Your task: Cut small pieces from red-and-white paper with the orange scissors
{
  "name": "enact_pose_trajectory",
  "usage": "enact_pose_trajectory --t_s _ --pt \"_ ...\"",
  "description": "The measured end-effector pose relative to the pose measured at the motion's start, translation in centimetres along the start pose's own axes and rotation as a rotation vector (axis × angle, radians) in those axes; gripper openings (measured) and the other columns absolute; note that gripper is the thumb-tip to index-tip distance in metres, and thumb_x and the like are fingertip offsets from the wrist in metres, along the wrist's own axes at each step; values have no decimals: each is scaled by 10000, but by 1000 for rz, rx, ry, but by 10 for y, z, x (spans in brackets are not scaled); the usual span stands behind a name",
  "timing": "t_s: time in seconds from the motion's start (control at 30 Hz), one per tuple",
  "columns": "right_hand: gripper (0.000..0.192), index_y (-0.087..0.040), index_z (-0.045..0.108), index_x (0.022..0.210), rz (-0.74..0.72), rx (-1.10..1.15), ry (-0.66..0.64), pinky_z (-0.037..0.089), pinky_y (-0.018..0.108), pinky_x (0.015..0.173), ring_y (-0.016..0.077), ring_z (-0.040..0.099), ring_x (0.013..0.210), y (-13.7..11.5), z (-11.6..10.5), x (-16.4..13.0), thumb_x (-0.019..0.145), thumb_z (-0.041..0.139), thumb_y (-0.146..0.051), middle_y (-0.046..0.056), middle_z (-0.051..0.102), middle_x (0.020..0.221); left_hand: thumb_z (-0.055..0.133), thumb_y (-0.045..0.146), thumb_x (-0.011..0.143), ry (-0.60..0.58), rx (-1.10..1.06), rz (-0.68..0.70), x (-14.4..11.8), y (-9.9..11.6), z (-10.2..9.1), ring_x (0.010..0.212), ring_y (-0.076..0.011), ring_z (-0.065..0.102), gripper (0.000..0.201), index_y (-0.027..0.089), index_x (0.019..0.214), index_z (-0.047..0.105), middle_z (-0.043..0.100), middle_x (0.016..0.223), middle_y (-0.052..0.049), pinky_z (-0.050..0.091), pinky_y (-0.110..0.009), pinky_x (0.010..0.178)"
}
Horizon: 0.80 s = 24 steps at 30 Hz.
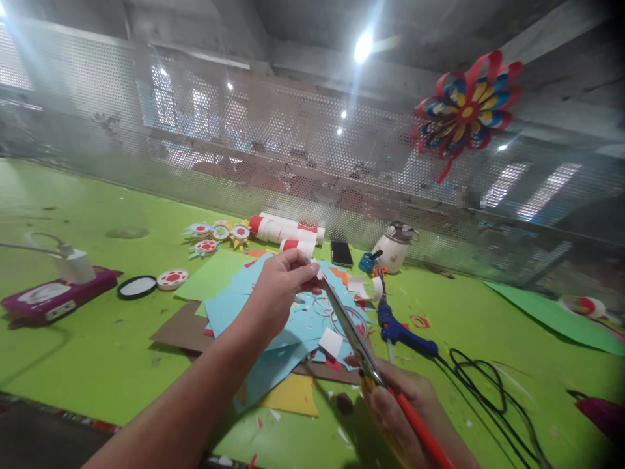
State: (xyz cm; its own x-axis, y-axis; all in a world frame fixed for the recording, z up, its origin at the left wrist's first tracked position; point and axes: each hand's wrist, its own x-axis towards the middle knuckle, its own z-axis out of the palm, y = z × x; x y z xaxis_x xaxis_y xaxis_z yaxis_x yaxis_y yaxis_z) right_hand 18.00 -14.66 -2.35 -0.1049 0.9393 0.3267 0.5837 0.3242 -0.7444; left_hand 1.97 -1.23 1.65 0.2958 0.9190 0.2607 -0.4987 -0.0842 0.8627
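In my left hand (280, 286), thumb and fingers pinch a small piece of white paper (316, 266) above the pile of paper. My right hand (398, 397) is wrapped round a pair of scissors (352, 333) with red and yellow handles. The blades point up and left, and their tips meet the white piece or lie right beside it. Below both hands lie blue paper sheets (229, 306), strewn with small cuttings. A square of white paper (331, 342) rests on them near the scissors, and wire-like rings (349, 322) lie partly behind the blades.
A blue glue gun (403, 333) with a coiled black cord lies to the right. Behind stand a white jug (393, 246), a phone (341, 253) and white-red paper rolls (286, 229). On the left are a purple power strip (63, 296), a black ring (137, 286) and paper discs (172, 279).
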Motion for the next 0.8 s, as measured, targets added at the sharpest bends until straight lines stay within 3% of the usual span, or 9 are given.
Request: enact_pose_trajectory --t_s 0.23,0.47,0.67,0.8 --pt "444 -198 669 974 -1 12 3 441 229 513 141 508 504 3 0 0 884 390 -532 -27 455 537 659 178 649 11 -10 -13 0 0 0 535 -121 551 180 160 565 501 566 565 -17 432 -280 556" --pt "462 -201 648 1011 27 2 -28 367 194 400 120 436 445 7 -1 -2 892 367 -547 -30 424 546 650 179 660 15 -10 -13 1 -1 0 544 -122 556 162 158 582 510 571 568 -17 433 -272 557" --pt "436 -192 644 1027 0 7 -36 486 229 551 163 592 592 9 -1 -2 907 366 -505 20 591 653 652 180 659 25 -6 -19 0 -1 0 547 -125 561 173 159 573 504 561 554 -16 435 -271 557" --pt "425 -206 647 1028 -30 -23 -41 497 243 612 179 628 668 9 -2 -1 916 359 -498 39 657 737 653 180 655 24 3 -17 0 -1 0 540 -123 556 171 158 571 505 565 556 -19 438 -272 555"
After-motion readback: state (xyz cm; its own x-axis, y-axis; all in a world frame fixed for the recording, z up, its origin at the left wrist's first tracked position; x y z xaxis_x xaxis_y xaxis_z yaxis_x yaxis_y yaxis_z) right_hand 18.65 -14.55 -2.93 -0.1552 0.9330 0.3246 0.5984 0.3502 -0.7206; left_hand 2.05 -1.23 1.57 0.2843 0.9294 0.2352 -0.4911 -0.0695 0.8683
